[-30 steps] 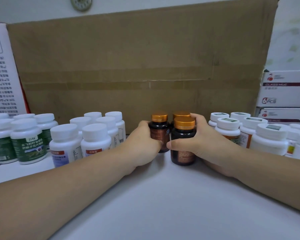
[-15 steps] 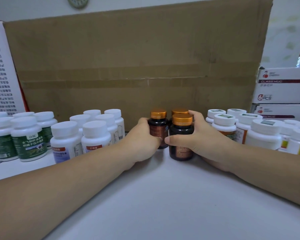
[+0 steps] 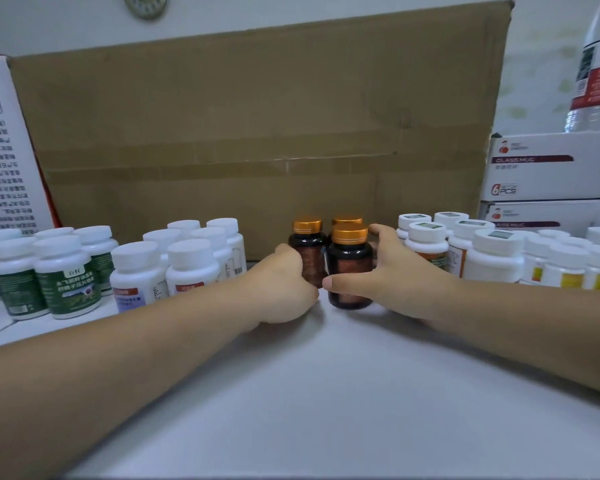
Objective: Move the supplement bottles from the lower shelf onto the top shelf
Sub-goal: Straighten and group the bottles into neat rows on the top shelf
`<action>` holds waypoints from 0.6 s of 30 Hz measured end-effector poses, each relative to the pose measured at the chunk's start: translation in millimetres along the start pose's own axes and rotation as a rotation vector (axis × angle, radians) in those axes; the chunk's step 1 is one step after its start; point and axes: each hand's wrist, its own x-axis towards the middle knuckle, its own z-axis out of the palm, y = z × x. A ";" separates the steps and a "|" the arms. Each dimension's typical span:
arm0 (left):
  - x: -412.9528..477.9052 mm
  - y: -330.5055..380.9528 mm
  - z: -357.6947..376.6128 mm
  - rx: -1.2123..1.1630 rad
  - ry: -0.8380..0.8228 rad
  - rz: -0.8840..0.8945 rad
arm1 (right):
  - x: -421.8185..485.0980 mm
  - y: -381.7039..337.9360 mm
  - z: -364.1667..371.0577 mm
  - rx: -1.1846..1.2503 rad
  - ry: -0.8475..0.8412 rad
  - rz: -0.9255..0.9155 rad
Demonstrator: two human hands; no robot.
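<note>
Three dark amber supplement bottles with copper caps stand together on the white shelf (image 3: 326, 393) in front of a cardboard box. My left hand (image 3: 284, 289) curls round the left dark bottle (image 3: 307, 251) from the side. My right hand (image 3: 395, 271) is spread round the front dark bottle (image 3: 349, 268). Its thumb lies straight across the bottle's lower front. Its fingers reach straight past the cap, with a small gap to the bottle's side. The third dark bottle (image 3: 347, 221) shows only its cap behind.
White-capped bottles with green labels (image 3: 66, 282) and white labels (image 3: 191, 268) stand to the left. Several more white bottles (image 3: 492, 258) stand to the right. A large cardboard box (image 3: 257, 133) closes off the back. Stacked white glass-mug boxes (image 3: 551, 168) sit at right, a printed box (image 3: 4, 161) at left.
My right hand has loosened from the front dark bottle, and its fingers have straightened away from the cap. The left hand stays on its bottle. My view has moved closer.
</note>
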 end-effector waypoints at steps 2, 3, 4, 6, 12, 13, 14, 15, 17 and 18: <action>-14.8 7.6 -3.3 0.165 -0.052 0.001 | -12.3 0.0 -6.7 -0.125 -0.033 0.041; -23.9 11.9 -6.0 0.243 -0.070 0.006 | -20.6 -1.3 -11.3 -0.186 -0.053 0.062; -33.6 16.3 -9.3 0.324 -0.083 0.007 | -29.7 -4.2 -16.9 -0.239 -0.084 0.076; -53.5 22.1 -17.2 0.467 -0.105 0.020 | -51.8 -13.1 -31.0 -0.343 -0.197 0.071; -96.3 28.9 -26.5 0.786 -0.068 0.228 | -106.2 -24.2 -74.2 -0.681 -0.387 -0.119; -99.5 33.8 -25.3 0.836 -0.056 0.280 | -111.8 -22.8 -79.9 -0.740 -0.380 -0.127; -100.7 39.2 -24.6 0.890 -0.033 0.330 | -116.8 -21.5 -86.0 -0.796 -0.367 -0.126; -99.1 43.8 -24.4 0.934 0.000 0.373 | -121.4 -20.1 -92.4 -0.845 -0.354 -0.121; -92.0 54.0 -26.6 0.962 0.058 0.428 | -127.9 -16.6 -106.1 -0.904 -0.342 -0.088; -86.2 59.4 -29.5 0.937 0.071 0.442 | -129.7 -14.3 -113.0 -0.930 -0.340 -0.057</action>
